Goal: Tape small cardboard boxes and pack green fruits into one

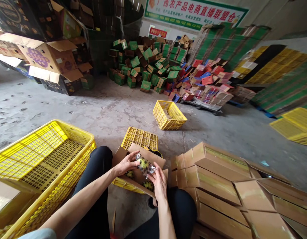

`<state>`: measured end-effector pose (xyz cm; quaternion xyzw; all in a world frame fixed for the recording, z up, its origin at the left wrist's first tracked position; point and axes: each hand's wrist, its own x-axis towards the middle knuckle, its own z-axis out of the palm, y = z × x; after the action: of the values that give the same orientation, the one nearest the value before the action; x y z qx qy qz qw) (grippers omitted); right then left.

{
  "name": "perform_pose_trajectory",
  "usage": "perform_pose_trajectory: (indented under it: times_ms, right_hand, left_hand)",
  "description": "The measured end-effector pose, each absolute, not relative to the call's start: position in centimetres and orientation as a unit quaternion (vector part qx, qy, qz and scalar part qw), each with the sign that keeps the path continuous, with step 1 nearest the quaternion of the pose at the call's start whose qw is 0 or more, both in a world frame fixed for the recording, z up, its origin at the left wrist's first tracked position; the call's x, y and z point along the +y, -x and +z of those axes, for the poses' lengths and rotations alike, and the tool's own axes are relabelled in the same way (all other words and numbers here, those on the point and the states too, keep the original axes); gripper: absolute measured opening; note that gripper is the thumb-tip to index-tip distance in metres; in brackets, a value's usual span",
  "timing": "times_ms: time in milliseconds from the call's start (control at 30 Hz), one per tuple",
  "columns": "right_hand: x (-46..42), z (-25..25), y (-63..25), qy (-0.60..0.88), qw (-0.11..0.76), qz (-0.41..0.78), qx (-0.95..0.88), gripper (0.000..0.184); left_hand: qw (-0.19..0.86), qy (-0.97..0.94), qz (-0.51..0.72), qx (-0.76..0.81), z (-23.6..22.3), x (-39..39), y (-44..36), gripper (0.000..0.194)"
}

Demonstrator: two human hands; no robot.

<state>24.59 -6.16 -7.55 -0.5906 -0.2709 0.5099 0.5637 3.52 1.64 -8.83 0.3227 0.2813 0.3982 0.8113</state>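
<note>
Between my two hands is a clear plastic bag of yellow-green fruit (144, 163), held above an open cardboard box (152, 155). My left hand (127, 163) pinches the bag's left end between thumb and fingers. At the other end, my right hand (158, 179) has its fingers curled against the crinkled plastic. More greenish fruit (148, 184) shows inside the box, partly covered by my hands and the bag. The exact kind of fruit is too small to tell. The box rests on a yellow plastic crate (128, 186) between my knees.
A large yellow crate (53, 159) stands at my left, with cardboard in its near end. Flattened cardboard boxes (218, 186) are stacked at my right. Ahead on the floor sits another yellow crate (172, 124). Heaps of green boxes (146, 85) and red boxes (207, 80) lie farther back.
</note>
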Motion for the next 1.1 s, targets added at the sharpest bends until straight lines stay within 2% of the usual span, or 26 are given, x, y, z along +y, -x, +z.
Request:
perform_pose_trajectory:
  times_ms: [67,200,533,733,900,1100]
  right_hand:
    - [-6.2,-7.4,-24.4,0.582,0.557,0.528,-0.268,0.077]
    - [-6.6,-6.7,-23.9,0.574,0.547,0.533,-0.297,0.070]
    - [-6.3,-7.2,-24.5,0.596,0.552,0.496,-0.305,0.070]
    - [-6.4,-7.1,-24.5,0.589,0.561,0.478,-0.330,0.059]
    - [-6.1,-7.9,-24.6,0.595,0.554,0.488,-0.318,0.066]
    - [-5.9,-8.8,-25.0,0.605,0.549,0.482,-0.317,0.067]
  left_hand:
    - [0.810,-0.337,0.392,0.277,-8.8,1.6,-3.6,0.077]
    - [0.805,-0.368,0.382,0.267,-8.8,1.6,-3.6,0.055]
    - [0.813,-0.366,0.368,0.264,-8.4,1.5,-3.5,0.057]
    - [0.813,-0.365,0.363,0.273,-8.2,1.5,-3.4,0.060]
    - [0.794,-0.373,0.371,0.305,-8.4,1.6,-3.5,0.051]
    - [0.780,-0.378,0.381,0.322,-8.5,1.7,-3.5,0.050]
